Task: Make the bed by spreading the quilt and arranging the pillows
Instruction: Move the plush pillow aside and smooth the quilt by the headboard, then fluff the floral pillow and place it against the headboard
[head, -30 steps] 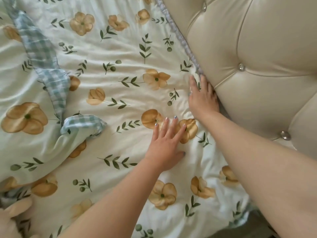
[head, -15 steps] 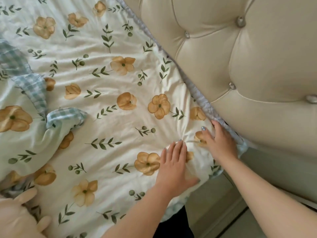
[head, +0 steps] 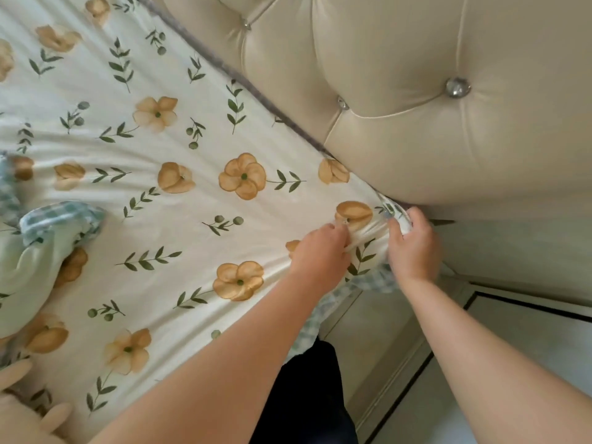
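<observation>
Left hand is pinching the floral quilt near its corner, fingers curled into the fabric. Right hand is gripping the corner itself, just beside the tufted headboard.

The quilt lies over the bed, one edge running along the base of the headboard, which stands to the right. At the bed's corner beside the headboard, my left hand and right hand grip the quilt side by side, the right nearer the headboard. A bunched fold lies on the quilt well to my left.
</observation>
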Motion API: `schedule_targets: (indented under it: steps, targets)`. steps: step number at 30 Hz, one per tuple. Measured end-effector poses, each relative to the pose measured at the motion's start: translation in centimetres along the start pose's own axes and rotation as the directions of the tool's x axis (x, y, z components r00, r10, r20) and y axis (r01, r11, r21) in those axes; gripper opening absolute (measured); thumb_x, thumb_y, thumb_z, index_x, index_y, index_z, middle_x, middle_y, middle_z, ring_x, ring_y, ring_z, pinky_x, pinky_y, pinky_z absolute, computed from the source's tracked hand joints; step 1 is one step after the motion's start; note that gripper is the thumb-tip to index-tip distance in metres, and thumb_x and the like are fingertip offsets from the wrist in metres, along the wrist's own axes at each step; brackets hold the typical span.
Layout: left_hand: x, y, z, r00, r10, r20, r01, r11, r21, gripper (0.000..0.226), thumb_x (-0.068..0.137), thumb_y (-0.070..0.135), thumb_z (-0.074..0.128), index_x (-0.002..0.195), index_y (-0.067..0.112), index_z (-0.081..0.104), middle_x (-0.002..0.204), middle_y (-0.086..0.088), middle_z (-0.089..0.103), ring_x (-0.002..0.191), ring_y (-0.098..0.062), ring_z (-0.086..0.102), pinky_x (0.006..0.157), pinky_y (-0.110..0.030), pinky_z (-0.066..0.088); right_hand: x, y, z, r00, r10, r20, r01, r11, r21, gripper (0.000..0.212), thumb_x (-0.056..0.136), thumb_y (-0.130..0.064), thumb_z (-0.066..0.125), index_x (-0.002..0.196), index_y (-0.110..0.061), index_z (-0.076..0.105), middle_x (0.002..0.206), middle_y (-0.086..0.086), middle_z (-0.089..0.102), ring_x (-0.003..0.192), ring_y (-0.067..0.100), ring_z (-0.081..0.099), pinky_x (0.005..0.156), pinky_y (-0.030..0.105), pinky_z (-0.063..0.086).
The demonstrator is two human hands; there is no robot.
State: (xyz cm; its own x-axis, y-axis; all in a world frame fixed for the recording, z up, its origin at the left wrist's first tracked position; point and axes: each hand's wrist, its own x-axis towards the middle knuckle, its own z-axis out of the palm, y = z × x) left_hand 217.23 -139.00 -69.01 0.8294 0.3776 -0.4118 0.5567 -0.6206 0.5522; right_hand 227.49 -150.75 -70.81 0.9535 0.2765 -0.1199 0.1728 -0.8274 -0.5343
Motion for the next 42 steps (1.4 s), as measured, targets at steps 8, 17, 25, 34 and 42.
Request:
schedule_targets:
  steps: [8, 17, 25, 34, 42]
  targets:
    - [-1.5, -2.9, 1.8, 0.990, 0.125, 0.063, -0.124, 0.992, -0.012, 0.046, 0.086, 0.022, 0.058, 0.130, 0.032, 0.050, 0.134, 0.000, 0.039, 0.124, -0.025, 0.034, 0.107, -0.037, 0.026, 0.7, -0.9, 1.4, 1.000, -0.006, -0.028, 0.002, 0.992, -0.124, 0.021, 0.080, -0.011, 0.068, 0.100, -0.016, 0.064, 0.109, 0.007, 0.062, 0.097, 0.029, 0.057, 0.080, 0.038, 0.044]
    - [-6.8, -9.8, 0.1, 0.984, -0.175, 0.030, 0.171, 0.979, 0.108, 0.059, 0.096, 0.035, 0.041, 0.149, 0.037, 0.017, 0.161, 0.001, -0.002, 0.148, -0.028, -0.007, 0.117, -0.051, -0.001, -3.7, -7.4, 3.5, 0.715, -0.628, 0.308, 0.692, 0.697, -0.189, 0.017, 0.074, 0.004, 0.060, 0.083, -0.010, 0.062, 0.082, 0.006, 0.057, 0.077, 0.029, 0.053, 0.068, 0.038, 0.044]
    - [-12.5, -19.8, -8.9, 0.919, -0.388, -0.073, 0.358, 0.897, -0.259, 0.031, 0.093, 0.025, 0.056, 0.124, 0.025, 0.057, 0.133, 0.000, 0.049, 0.108, -0.019, 0.057, 0.089, -0.033, 0.048, -7.4, -19.7, 10.2, 0.618, -0.553, 0.559, 0.655, 0.756, 0.024, 0.014, 0.088, -0.009, 0.050, 0.094, -0.014, 0.062, 0.096, 0.001, 0.061, 0.080, 0.027, 0.057, 0.067, 0.033, 0.043]
    - [-21.8, -32.5, -21.1, 0.664, -0.664, -0.345, 0.307, 0.662, -0.684, 0.021, 0.093, 0.011, 0.054, 0.109, 0.023, 0.059, 0.099, 0.003, 0.066, 0.075, -0.009, 0.068, 0.066, -0.026, 0.054, -19.0, -36.1, 17.6, 0.462, -0.480, 0.745, 0.393, 0.864, 0.314, 0.018, 0.092, -0.015, 0.046, 0.089, -0.025, 0.060, 0.080, 0.000, 0.066, 0.079, 0.018, 0.066, 0.063, 0.032, 0.051]
    - [-29.3, -44.8, -25.6, 0.182, -0.937, -0.299, 0.420, 0.349, -0.838, 0.044, 0.089, 0.027, 0.060, 0.130, 0.017, 0.047, 0.133, -0.009, 0.043, 0.107, -0.024, 0.055, 0.087, -0.042, 0.052, -24.7, -45.0, 24.7, 0.382, -0.430, 0.818, 0.466, 0.854, 0.231, 0.068, 0.082, -0.053, 0.067, 0.134, -0.017, 0.040, 0.131, 0.004, 0.048, 0.113, 0.020, 0.051, 0.089, 0.031, 0.043]
